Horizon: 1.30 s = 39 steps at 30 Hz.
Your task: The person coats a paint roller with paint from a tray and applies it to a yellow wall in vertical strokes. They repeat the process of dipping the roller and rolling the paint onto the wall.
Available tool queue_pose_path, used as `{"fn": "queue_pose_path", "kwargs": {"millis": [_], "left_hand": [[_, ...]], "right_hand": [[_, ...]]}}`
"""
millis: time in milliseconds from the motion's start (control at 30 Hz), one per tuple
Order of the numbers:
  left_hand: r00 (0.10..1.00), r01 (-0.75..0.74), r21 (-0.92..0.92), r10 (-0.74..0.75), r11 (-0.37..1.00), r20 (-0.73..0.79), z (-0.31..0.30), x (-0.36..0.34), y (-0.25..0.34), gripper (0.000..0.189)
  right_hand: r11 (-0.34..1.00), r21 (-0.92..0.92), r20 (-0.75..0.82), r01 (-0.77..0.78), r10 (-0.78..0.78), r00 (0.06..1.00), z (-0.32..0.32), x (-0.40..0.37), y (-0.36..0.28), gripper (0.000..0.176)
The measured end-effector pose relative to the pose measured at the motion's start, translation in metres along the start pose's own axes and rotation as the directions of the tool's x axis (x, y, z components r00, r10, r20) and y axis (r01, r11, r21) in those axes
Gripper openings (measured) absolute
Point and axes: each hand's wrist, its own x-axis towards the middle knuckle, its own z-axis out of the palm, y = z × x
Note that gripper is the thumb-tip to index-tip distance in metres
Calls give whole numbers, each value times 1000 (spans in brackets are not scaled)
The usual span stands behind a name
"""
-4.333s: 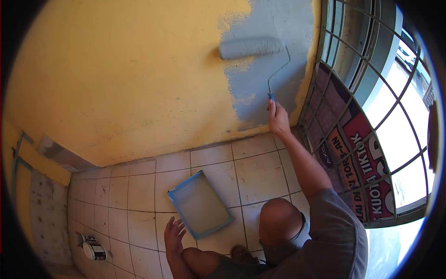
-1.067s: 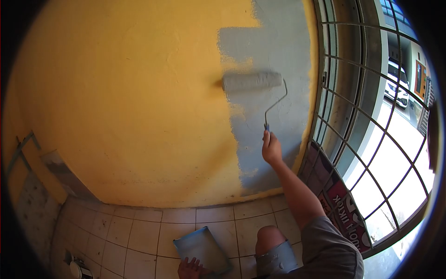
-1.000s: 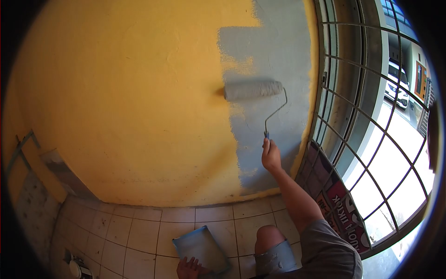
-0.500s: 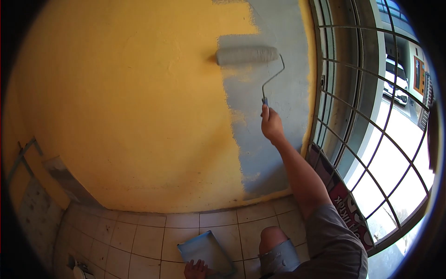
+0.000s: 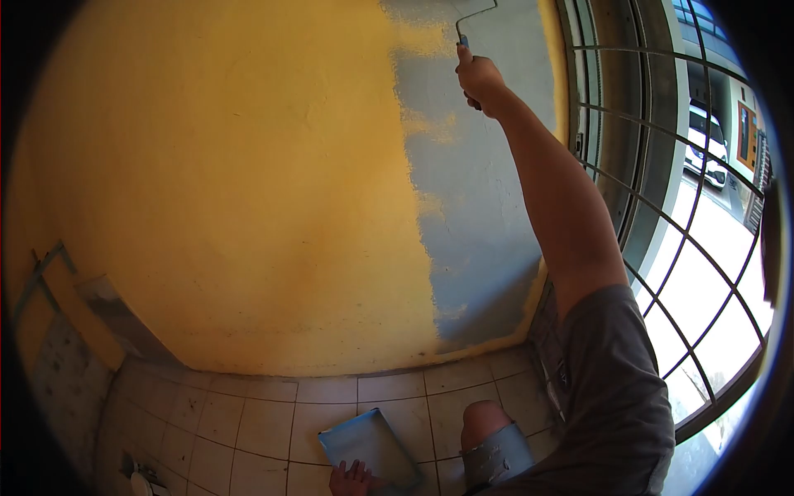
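High on the wall, my right hand (image 5: 482, 83) is wrapped round the handle of a paint roller (image 5: 463, 39). Its wire frame shows at the top edge of the view, and the roller sleeve is out of sight. Grey paint (image 5: 480, 198) covers the right part of the yellow wall (image 5: 248, 182), with a ragged left border. Low in the view, my left hand (image 5: 351, 478) rests with fingers spread at the near edge of a blue-rimmed paint tray (image 5: 376, 446). Whether it grips the tray's edge is unclear.
Right of the wall stands a window with a metal grille (image 5: 653, 124); a white car (image 5: 705, 145) is outside. Floor tiles (image 5: 265, 422) run below the wall. My knee (image 5: 484, 423) is right of the tray. A grey board (image 5: 124, 322) leans at the left.
My right hand has moved up the wall with the roller, whose sleeve has left the view at the top. My left hand and the tray have barely shifted.
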Motion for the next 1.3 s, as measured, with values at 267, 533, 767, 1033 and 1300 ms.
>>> {"fn": "queue_pose_path", "kwargs": {"millis": [267, 533, 767, 1033, 1300], "left_hand": [[994, 109, 26, -108, 994, -30, -7, 4, 9, 72], [996, 82, 98, -79, 992, -30, 5, 1, 7, 72], [987, 154, 3, -154, 988, 52, -4, 1, 10, 70], [996, 44, 126, -33, 991, -88, 27, -13, 7, 74], [953, -258, 766, 23, 588, 302, -30, 26, 6, 69]], "right_hand": [[995, -102, -24, 22, -25, 999, 7, -43, 64, 68], [982, -184, -17, -33, 30, 999, 16, -105, 152, 68], [981, -193, -30, -15, 10, 1000, 13, -68, 113, 69], [991, -133, -13, 0, -2, 1000, 5, -53, 72, 67], [981, -191, -46, 34, -43, 998, 27, -110, 166, 66]]}}
